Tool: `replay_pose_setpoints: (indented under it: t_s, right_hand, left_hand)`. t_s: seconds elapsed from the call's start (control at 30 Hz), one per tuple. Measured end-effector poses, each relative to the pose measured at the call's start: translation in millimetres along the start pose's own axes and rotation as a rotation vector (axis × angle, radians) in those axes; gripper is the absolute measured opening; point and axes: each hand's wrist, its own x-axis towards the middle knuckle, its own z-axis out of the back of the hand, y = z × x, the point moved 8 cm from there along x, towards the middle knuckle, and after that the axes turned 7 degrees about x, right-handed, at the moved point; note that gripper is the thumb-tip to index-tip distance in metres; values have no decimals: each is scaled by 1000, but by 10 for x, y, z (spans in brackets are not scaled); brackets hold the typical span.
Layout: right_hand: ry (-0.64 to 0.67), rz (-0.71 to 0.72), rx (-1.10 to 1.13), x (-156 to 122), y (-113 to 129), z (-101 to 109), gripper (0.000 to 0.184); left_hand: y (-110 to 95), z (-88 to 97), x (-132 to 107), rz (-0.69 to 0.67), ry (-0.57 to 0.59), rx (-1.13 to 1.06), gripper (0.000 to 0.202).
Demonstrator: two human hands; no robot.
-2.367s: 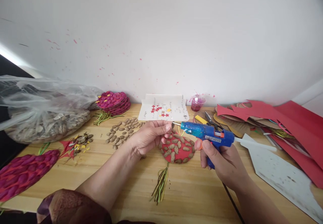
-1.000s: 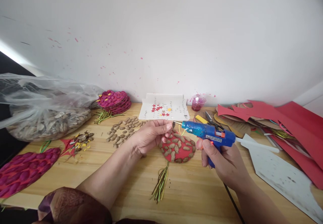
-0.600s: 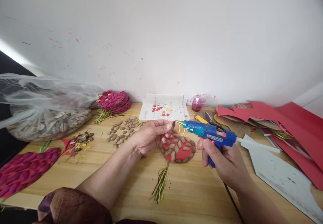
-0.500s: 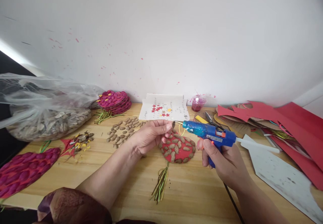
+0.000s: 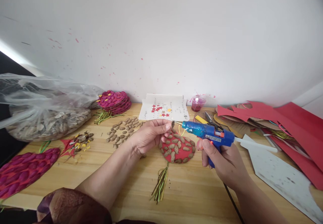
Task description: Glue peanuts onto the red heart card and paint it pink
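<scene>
My left hand [image 5: 152,134] pinches a small brown peanut shell [image 5: 173,126] between thumb and fingertips. Around the handle of a blue glue gun [image 5: 207,133] my right hand [image 5: 224,161] is closed; its metal nozzle points left and meets the shell or sits right at it. Beneath both hands lies a red disc [image 5: 183,154] with peanut shells stuck around its rim and over its middle. A green, yellow and dark tassel [image 5: 160,185] hangs from its near edge. Loose peanut shells [image 5: 123,129] are spread on the table behind my left wrist.
A plastic bag of shells [image 5: 47,119] stands at left, near a purple-shelled disc [image 5: 27,170] and a stack of similar discs [image 5: 113,99]. Paper stars lie on a white sheet [image 5: 147,113]. Behind are a cup [image 5: 198,103] and scissors [image 5: 210,119]; red card [image 5: 285,123] is at right.
The glue gun has shifted slightly left, bringing its nozzle closer to the peanut shell. My left hand has stayed almost still.
</scene>
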Motion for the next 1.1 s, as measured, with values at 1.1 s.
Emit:
replay_pose_setpoints:
  t_s: [1.1]
  right_hand:
    - [66,18,38,-18,12,-52,38]
  left_hand:
    - [-48,-8,6,-40,47,-97,33]
